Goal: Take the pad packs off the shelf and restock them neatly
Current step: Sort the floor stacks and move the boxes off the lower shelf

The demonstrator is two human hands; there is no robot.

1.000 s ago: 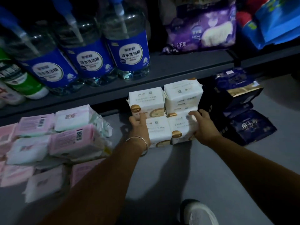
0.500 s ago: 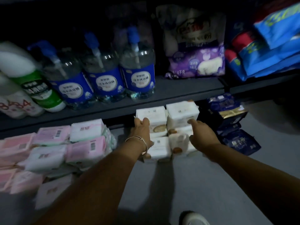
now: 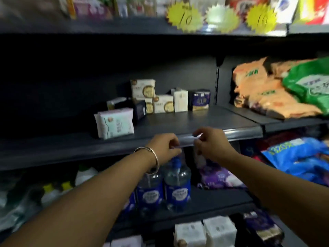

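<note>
Several pad packs stand on the dark middle shelf: a pale mint-and-pink pack at the front left, white-and-gold packs further back, and a dark blue pack at the right. Both my hands are raised to that shelf's front edge. My left hand, with a bangle on its wrist, and my right hand have curled fingers that pinch the clear price strip on the edge. More white packs and dark packs lie at the bottom of the view.
Blue-labelled bottles and a purple bag fill the shelf below my hands. Orange bags and a green bag lie on the right bay, with a blue bag under them. Yellow star price tags hang from the top shelf.
My view has swung up from the floor to the middle shelf. Both hands have left the white packs on the floor and risen to the shelf's front edge.
</note>
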